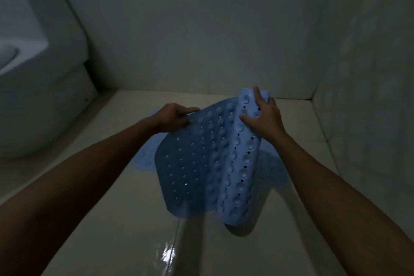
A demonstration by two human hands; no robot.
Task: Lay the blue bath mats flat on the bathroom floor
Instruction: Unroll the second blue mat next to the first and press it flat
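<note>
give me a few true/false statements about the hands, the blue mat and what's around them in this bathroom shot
1. Both hands hold the same blue mat. True: the left hand grips its left edge and the right hand grips the curled right part.
2. The held mat lies fully flat on the floor. False: it is lifted and curled, suction cups facing up.
3. A toilet stands at the left. True.
4. No other blue mat is in view. False: a second blue mat lies on the floor beneath the held one.
5. The right hand is empty. False: its grip is on the mat's rolled part.
</note>
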